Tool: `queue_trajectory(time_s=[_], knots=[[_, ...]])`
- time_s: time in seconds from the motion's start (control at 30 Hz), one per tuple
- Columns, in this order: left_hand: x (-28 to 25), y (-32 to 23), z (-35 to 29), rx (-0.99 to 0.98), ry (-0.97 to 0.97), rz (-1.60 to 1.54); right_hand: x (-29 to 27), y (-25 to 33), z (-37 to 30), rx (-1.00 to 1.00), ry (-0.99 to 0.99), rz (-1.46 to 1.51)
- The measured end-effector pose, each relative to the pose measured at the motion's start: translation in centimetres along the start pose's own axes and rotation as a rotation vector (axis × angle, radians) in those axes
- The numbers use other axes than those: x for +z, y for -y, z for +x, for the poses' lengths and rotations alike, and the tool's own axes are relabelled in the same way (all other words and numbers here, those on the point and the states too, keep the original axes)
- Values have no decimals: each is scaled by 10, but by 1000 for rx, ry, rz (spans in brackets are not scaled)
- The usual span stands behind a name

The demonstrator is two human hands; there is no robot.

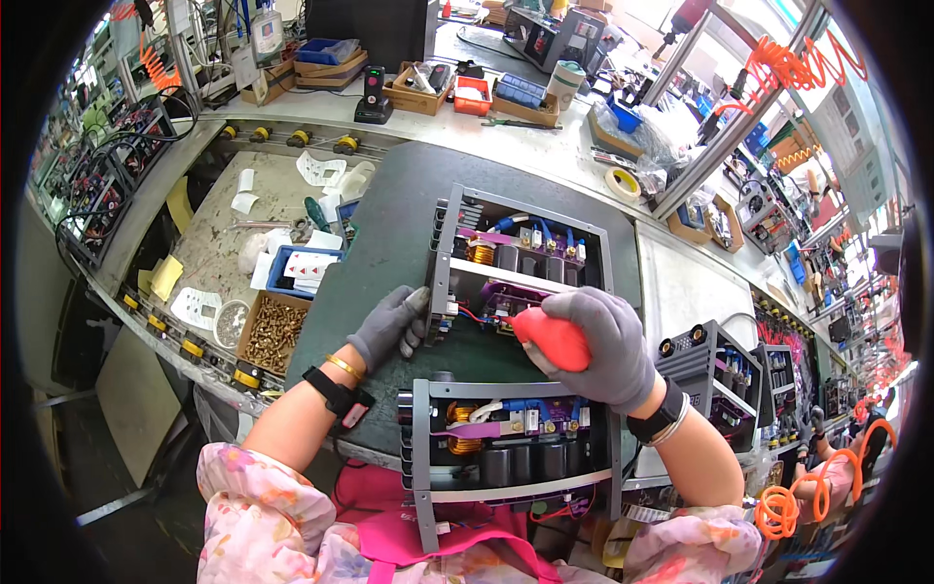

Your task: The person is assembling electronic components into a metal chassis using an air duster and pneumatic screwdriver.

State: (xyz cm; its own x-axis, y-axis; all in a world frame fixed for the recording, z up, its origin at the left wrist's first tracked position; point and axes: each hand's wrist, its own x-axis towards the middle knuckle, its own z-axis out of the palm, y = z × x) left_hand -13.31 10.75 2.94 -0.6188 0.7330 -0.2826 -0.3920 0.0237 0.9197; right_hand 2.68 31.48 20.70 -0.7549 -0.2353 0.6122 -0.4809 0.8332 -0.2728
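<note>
Right hand (611,346): closed around a red bulb-shaped tool (556,341), exact kind unclear. Held with the narrow end toward the left hand and directed into the open side of the far frame unit (516,278), probably to reach the lower board (511,295) without bringing the knuckles inside the frame. Contact between tip and board: cannot tell.

Left hand (392,326): narrow, fingers partly curled at the left end plate of the far frame unit. Pinching or merely resting: cannot tell. Likely placed there as a stop against sideways shift.

Far frame unit: between and beyond both hands, on a dark green mat (375,234), open side toward the body, apparently for a clear view of boards and wires (472,314).

Near frame unit (525,457): below the right hand, closer to the body, similarly oriented; presumably kept within short reach without blocking access to the far one.

Left of the left hand: brass-coloured fasteners (277,331) in an open box, with a blue bin (277,266) just beyond; probably grouped for easy pickup on that side.

Just right of the right wrist: another frame unit (705,375), off the mat.
</note>
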Motion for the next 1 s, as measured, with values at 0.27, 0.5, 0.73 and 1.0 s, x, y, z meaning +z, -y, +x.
queue_trajectory(time_s=[0.27, 0.5, 0.73, 1.0], knots=[[-2, -4, -2, 2, -25, 33, 3, 6, -4, -35, 6, -118], [-2, -2, -1, 4, -23, 45, -2, 3, 4, 117, 11, -40], [0, -6, -2, -1, -36, 73, -7, 12, 37, 199, -212, 123], [-2, -3, 0, 14, -18, 54, 15, 4, 40, 208, -217, 148]])
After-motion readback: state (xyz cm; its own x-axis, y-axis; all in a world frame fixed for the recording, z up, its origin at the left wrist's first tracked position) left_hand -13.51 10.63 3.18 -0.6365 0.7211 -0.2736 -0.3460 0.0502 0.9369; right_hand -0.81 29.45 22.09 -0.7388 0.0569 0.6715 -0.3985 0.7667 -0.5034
